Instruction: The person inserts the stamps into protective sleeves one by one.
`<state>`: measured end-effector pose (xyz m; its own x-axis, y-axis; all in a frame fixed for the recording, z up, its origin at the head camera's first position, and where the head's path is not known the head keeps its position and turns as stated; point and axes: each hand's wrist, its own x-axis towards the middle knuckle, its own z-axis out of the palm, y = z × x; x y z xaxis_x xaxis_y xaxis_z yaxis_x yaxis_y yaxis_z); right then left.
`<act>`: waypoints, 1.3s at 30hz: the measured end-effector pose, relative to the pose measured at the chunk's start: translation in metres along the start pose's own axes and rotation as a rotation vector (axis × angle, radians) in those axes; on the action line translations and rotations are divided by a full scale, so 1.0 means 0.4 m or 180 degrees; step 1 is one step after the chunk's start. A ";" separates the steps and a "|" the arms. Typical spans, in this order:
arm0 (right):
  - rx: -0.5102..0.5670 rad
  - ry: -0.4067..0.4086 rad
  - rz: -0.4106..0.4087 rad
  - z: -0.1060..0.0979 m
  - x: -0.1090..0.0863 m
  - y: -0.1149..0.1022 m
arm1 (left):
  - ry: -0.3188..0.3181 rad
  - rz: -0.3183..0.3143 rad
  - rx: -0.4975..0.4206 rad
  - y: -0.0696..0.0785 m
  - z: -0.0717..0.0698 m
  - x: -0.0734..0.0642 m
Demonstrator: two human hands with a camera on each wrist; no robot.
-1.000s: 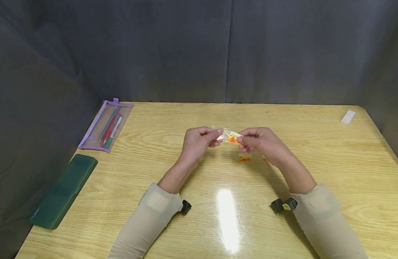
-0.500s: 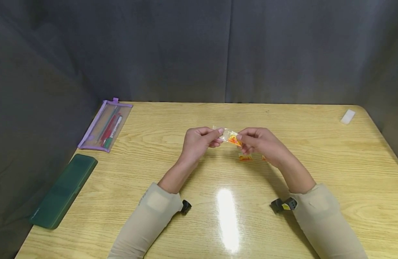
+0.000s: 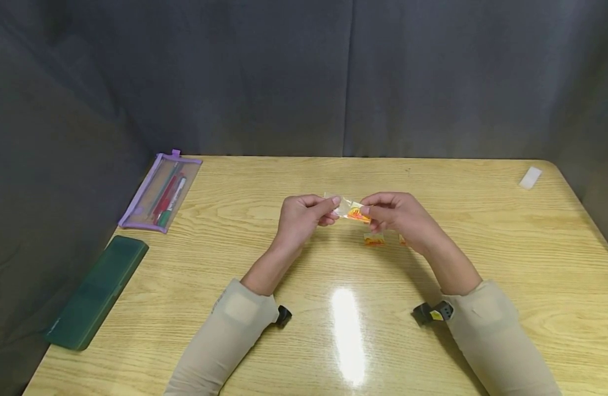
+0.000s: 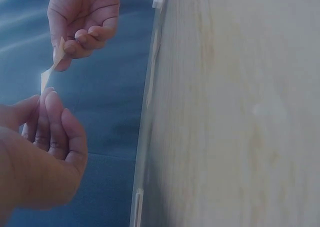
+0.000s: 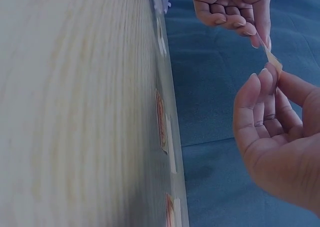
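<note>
Between both hands, above the table, a small clear plastic packet with a yellow and red print (image 3: 357, 212) is stretched sideways. My left hand (image 3: 301, 219) pinches its clear left end between thumb and fingers. The printed right end is pinched by my right hand (image 3: 402, 220). Edge-on in the left wrist view, the packet (image 4: 48, 76) is a thin pale strip running from one hand's fingertips to the other's. Just below the hands on the table lies a flat yellow and red piece (image 3: 374, 240). A second such piece (image 3: 402, 240) is partly hidden behind my right hand.
On the left of the wooden table (image 3: 225, 341) lie a purple-edged see-through pouch (image 3: 142, 192) with pens in it and a long dark green case (image 3: 98, 292). A small white block (image 3: 530, 178) sits at the back right corner. Dark curtains surround the table.
The printed end of the packet has tilted slightly between the fingers, and my right hand's fingers have shifted a little. My left hand keeps its place and grip.
</note>
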<state>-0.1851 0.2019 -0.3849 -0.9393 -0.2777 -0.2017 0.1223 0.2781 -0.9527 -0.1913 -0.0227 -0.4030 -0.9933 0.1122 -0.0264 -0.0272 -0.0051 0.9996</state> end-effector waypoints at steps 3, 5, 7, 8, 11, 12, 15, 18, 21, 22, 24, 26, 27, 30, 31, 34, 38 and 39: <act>0.0007 -0.0001 -0.0010 0.000 0.001 -0.001 | 0.0016 -0.0018 0.0005 0.001 0.000 -0.001; 0.0005 0.0001 -0.0014 0.000 0.002 -0.002 | 0.0025 -0.0038 0.0004 0.003 0.000 -0.001; -0.0002 0.0001 -0.0015 -0.001 0.002 -0.001 | 0.0025 -0.0056 0.0006 0.004 0.000 -0.001; -0.0003 0.0002 -0.0012 -0.001 0.002 -0.001 | 0.0021 -0.0067 0.0003 0.004 0.000 -0.001; 0.0006 0.0007 -0.0001 -0.001 0.002 -0.001 | 0.0017 -0.0084 0.0005 0.003 0.000 -0.001; 0.0007 0.0010 -0.0002 -0.001 0.002 -0.001 | 0.0019 -0.0083 0.0005 0.002 -0.001 -0.001; 0.0021 0.0010 -0.0001 0.001 0.001 0.000 | 0.0024 -0.0069 0.0000 0.001 -0.001 -0.001; -0.0005 0.0005 0.0004 0.002 0.003 0.002 | 0.0012 -0.0034 -0.0019 0.000 -0.002 -0.002; -0.0043 0.0004 0.0020 0.004 0.004 0.003 | -0.0013 0.0005 -0.0032 -0.001 -0.002 -0.003; -0.0059 0.0002 0.0024 0.004 0.005 0.003 | -0.0028 0.0018 -0.0033 -0.002 -0.002 -0.004; -0.0074 0.0005 0.0028 0.004 0.005 0.002 | -0.0055 0.0041 -0.0021 -0.002 -0.002 -0.003; -0.0084 0.0006 0.0035 0.003 0.005 0.001 | -0.0078 0.0051 0.0001 -0.002 -0.001 -0.003; -0.0083 0.0005 0.0037 0.002 0.005 0.001 | -0.0097 0.0048 0.0006 -0.002 0.000 -0.003; -0.0075 0.0002 0.0036 0.001 0.004 0.001 | -0.0148 0.0025 0.0009 -0.002 0.002 -0.003; -0.0070 -0.0002 0.0036 0.001 0.004 0.000 | -0.0168 0.0012 0.0004 -0.003 0.002 -0.003; -0.0065 -0.0010 0.0029 0.001 0.003 0.000 | -0.0228 -0.0041 0.0016 -0.004 0.004 -0.003; -0.0077 -0.0009 0.0010 0.000 0.002 0.000 | -0.0263 -0.0134 0.0078 -0.002 0.005 -0.003; -0.0078 -0.0005 0.0008 0.000 0.002 -0.001 | -0.0270 -0.0163 0.0088 -0.002 0.005 -0.004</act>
<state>-0.1859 0.2015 -0.3849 -0.9385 -0.2783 -0.2045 0.1168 0.3014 -0.9463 -0.1895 -0.0207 -0.4037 -0.9777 0.1953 -0.0779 -0.0734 0.0301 0.9968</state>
